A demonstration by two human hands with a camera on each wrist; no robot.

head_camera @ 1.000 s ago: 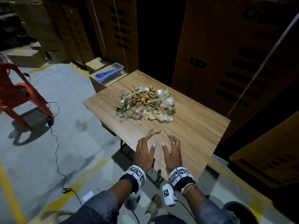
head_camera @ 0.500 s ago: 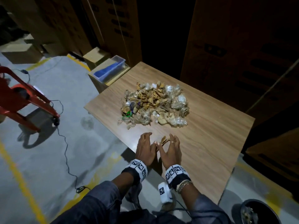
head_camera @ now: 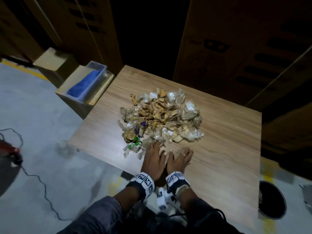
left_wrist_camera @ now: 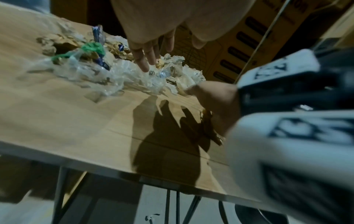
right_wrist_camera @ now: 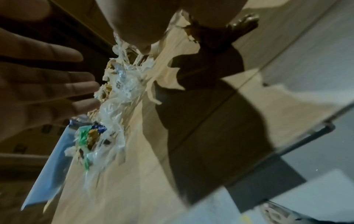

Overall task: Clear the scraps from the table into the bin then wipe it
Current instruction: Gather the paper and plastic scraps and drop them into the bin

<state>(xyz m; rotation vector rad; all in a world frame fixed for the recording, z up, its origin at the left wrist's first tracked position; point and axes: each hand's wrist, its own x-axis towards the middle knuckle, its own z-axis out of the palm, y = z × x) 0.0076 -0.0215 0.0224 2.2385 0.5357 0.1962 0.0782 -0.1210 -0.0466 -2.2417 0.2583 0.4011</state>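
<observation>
A heap of scraps (head_camera: 160, 119), brown paper bits and crumpled clear plastic, lies mid-table on the wooden table (head_camera: 228, 149). Both hands lie flat and side by side on the near part of the table, fingers straight. My left hand (head_camera: 152, 156) touches the heap's near edge with its fingertips; the left wrist view shows its fingers (left_wrist_camera: 149, 53) over the clear plastic (left_wrist_camera: 118, 75). My right hand (head_camera: 179, 159) is just right of it, short of the heap. A small brown scrap (left_wrist_camera: 209, 127) shows under the right palm. A black bin (head_camera: 271, 200) stands on the floor at the table's near right corner.
A clear tray with a blue cloth (head_camera: 86, 83) sits on a box by the table's far left corner. Tall cardboard boxes (head_camera: 236, 39) stand close behind and to the right. A black cable (head_camera: 42, 183) trails over the grey floor on the left.
Both hands slid forward and came together, from behind a loose brown scrap to the heap's near edge. That scrap is out of sight in the head view.
</observation>
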